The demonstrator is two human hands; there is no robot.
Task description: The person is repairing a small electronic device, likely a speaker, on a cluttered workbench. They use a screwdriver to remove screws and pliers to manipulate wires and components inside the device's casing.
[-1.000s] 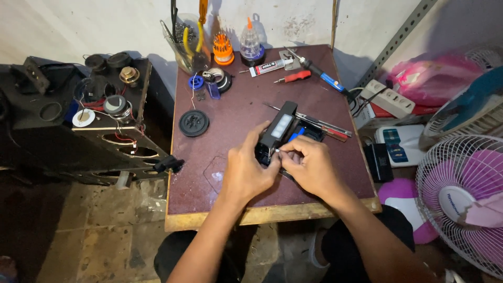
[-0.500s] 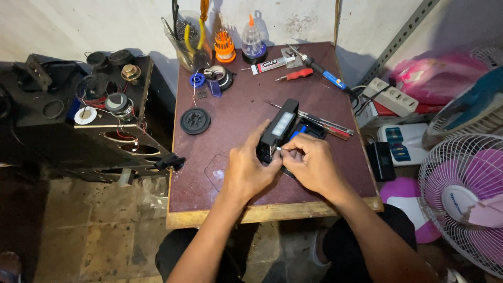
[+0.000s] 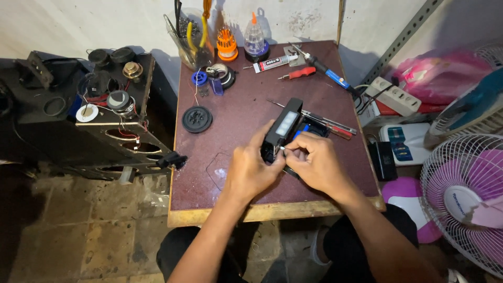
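A long black device [image 3: 283,129] with a pale panel on its top stands tilted on the dark red table [image 3: 236,115]. My left hand [image 3: 251,170] grips its near end from the left, thumb up along its side. Close against it, my right hand [image 3: 316,161] pinches something small and pale at the device's near end; what it is, I cannot tell. A blue part [image 3: 310,128] lies just behind my right hand. Thin screwdrivers [image 3: 335,126] lie beyond it.
A round black part [image 3: 197,119] lies left of the device. At the table's back are a cup of pliers [image 3: 191,39], an orange bit holder [image 3: 227,44], a glue tube [image 3: 272,63], a red screwdriver [image 3: 297,74] and a soldering iron [image 3: 325,68]. An open speaker cabinet [image 3: 99,112] stands left, fans [image 3: 463,194] right.
Both hands stay on the device; it has shifted slightly. The view has tilted a little.
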